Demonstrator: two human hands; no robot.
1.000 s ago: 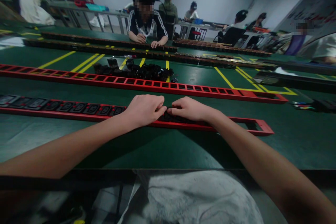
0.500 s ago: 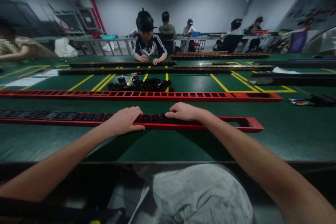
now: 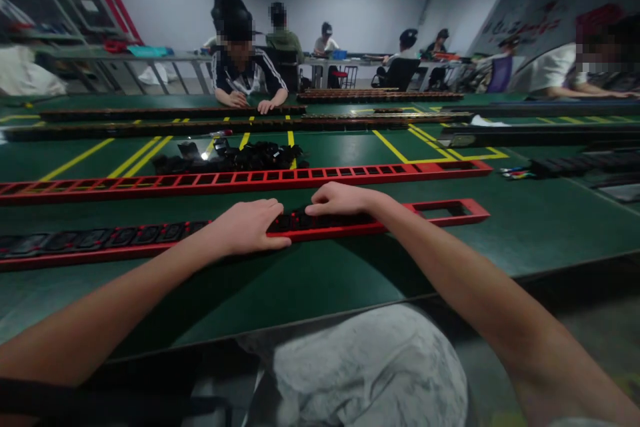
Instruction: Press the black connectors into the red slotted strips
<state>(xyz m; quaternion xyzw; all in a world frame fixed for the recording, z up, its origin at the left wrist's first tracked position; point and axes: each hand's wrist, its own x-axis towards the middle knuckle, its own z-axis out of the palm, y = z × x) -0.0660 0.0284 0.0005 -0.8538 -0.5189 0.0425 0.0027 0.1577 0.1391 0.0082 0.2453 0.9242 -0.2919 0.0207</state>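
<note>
A long red frame (image 3: 450, 212) lies across the green table (image 3: 525, 233) in front of me, with black sockets (image 3: 125, 235) filling most of its slots. My left hand (image 3: 247, 227) rests palm down on the frame, fingers flat over the sockets. A little to the right, my right hand (image 3: 340, 200) presses down on the sockets with curled fingers. The slot at the frame's right end is open. A second red frame (image 3: 250, 179) with hollow slots lies just behind. A heap of loose black sockets (image 3: 235, 157) sits beyond it.
Dark strips (image 3: 150, 125) run along the far side, where a person in a black jacket (image 3: 240, 70) leans on the table. More people sit at tables behind and on the right. Coloured pens (image 3: 515, 173) lie at the right. Yellow lines mark the table.
My hands have drawn apart along the frame; the left slid left and flattened. My head has turned, so the view has tilted and shifted.
</note>
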